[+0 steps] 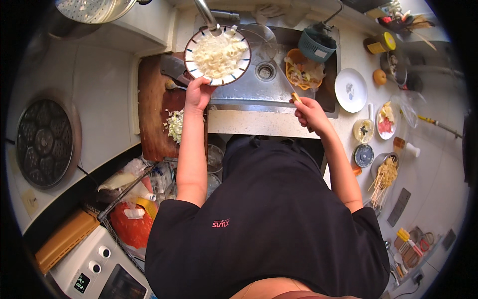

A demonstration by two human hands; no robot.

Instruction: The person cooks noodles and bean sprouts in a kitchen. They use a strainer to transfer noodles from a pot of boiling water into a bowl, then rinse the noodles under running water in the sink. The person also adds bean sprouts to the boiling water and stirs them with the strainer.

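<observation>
My left hand (pixel 199 93) grips the near rim of a white bowl (pixel 239 76) with dark dashes and a brown edge. Chopped pale pieces (pixel 218 52), perhaps cabbage, fill it, and the metal faucet spout (pixel 206 15) ends just above them. In my right hand (pixel 310 114) is the wooden handle (pixel 295 98) of a round wire-mesh skimmer. Its mesh head (pixel 259 40) hangs over the steel sink (pixel 239 95), beside the bowl's right rim. A drain (pixel 266 71) lies below the skimmer's head.
Left of the sink, a wooden cutting board (pixel 151 112) bears a cleaver (pixel 173 67), a spoon (pixel 171 85) and chopped vegetables (pixel 174 125). An orange basket of scraps (pixel 304 71) and a teal basket (pixel 317 45) occupy the sink's right side. A white plate (pixel 351 89) stands on the right counter.
</observation>
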